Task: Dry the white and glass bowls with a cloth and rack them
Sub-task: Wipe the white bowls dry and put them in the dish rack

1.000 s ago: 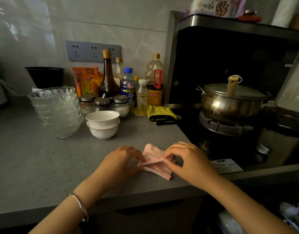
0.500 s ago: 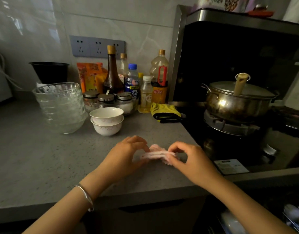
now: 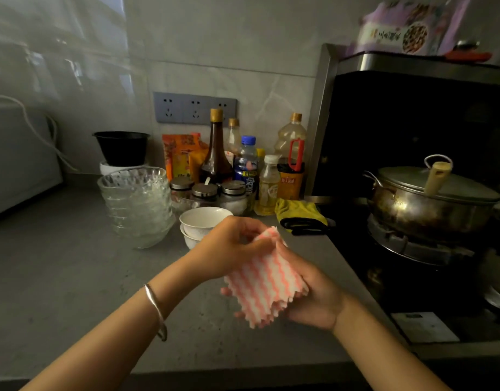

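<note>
The cloth (image 3: 267, 277), folded and striped in wavy pink and white, is held in the air above the grey countertop (image 3: 73, 277) between both hands. The left hand (image 3: 229, 249) pinches the cloth's upper edge, its fingers (image 3: 244, 225) curled together over the top and the thumb meeting them from below. The right hand (image 3: 316, 300) lies palm up beneath the cloth, which rests across the palm. Its fingers run out underneath and two fingertips (image 3: 225, 291) show past the cloth's far edge. Whether the right thumb presses on the cloth cannot be told.

Just beyond the left fingers stand the white bowls (image 3: 202, 220), two of them nested one in the other, partly hidden by the knuckles. Farther out on the same side, close beside the white ones, rises the stack of glass bowls (image 3: 138, 204), upright on the countertop. A silver bracelet (image 3: 155, 311) circles the left wrist.

Past the bowls, away from the fingers, three lidded jars (image 3: 206, 190) stand in a row, with a cluster of bottles (image 3: 244, 162) behind them against the tiled wall. A black bowl (image 3: 121, 146) sits behind the glass stack. Beyond the pinched edge of the cloth, toward the right hand's side, lies a yellow glove (image 3: 298, 211). Well off to the outside of the right hand a lidded metal pot (image 3: 429, 204) sits on the stove (image 3: 412, 246).
</note>
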`<state>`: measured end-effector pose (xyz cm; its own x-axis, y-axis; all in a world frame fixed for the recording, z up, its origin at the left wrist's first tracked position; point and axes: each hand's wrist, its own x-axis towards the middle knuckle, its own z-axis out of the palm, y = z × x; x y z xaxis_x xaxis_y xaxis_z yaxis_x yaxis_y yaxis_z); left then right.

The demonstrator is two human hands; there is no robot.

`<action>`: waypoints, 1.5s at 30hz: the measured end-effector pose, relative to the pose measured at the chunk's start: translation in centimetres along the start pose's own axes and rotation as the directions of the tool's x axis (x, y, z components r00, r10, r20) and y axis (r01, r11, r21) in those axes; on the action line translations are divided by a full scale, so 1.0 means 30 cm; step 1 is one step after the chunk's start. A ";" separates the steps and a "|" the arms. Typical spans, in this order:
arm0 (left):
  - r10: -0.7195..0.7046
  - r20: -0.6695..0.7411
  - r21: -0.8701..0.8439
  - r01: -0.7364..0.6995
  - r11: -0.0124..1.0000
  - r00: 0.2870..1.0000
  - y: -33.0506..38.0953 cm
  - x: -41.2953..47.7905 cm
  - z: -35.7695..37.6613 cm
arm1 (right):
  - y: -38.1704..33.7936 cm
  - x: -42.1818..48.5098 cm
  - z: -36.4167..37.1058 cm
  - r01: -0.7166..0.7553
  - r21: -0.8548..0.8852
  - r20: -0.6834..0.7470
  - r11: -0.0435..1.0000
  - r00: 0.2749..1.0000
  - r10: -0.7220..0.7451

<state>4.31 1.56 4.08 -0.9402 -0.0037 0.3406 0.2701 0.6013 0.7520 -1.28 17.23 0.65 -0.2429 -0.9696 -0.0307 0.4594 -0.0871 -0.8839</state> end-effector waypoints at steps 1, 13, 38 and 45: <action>-0.001 -0.030 0.053 0.003 0.999 1.000 -0.020 0.012 -0.016 | 0.012 0.025 -0.009 -0.007 0.050 0.010 0.999 1.000 0.006; -0.076 -0.286 0.497 0.216 0.840 0.955 -0.369 0.049 -0.137 | 0.009 0.181 -0.099 0.295 0.363 -0.407 0.884 0.903 -0.135; -0.151 -0.395 -0.499 -0.073 0.863 0.906 -0.013 -0.132 -0.043 | -0.090 0.110 0.121 0.435 -0.786 -0.086 0.440 0.628 -0.774; -0.275 -0.599 -0.538 -0.124 0.834 0.752 0.012 -0.123 0.008 | 0.003 0.139 0.186 0.427 -0.778 -0.111 0.461 0.629 -0.769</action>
<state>7.82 1.98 2.97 -0.6566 -0.6468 0.3879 0.4537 0.0721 0.8882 2.52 11.89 3.05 -0.6011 -0.5177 0.6088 -0.5561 -0.2761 -0.7839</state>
